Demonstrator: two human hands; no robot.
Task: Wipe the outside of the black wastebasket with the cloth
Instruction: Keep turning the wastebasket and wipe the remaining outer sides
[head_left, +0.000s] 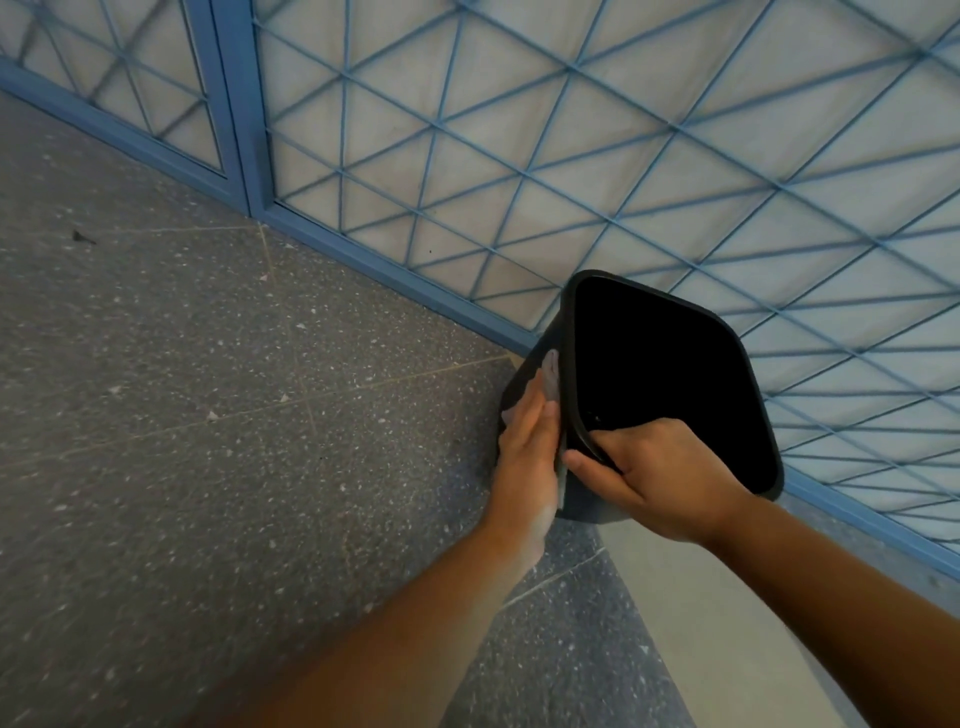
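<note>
Right of centre, the black wastebasket (670, 374) tilts its mouth toward the camera. The right hand (660, 475) grips its near rim. The left hand (527, 457), fingers straight, presses a grey cloth (550, 376) against its left outer side, above the speckled floor (208, 389).

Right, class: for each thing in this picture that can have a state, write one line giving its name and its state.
Black wastebasket: tilted, open mouth toward the camera, held at the rim.
Cloth: pressed flat against the wastebasket's outer side.
Left hand: fingers straight, presses the cloth on the wall.
Right hand: grips the near rim, fingers curled inside.
Blue grille door: closed.
</note>
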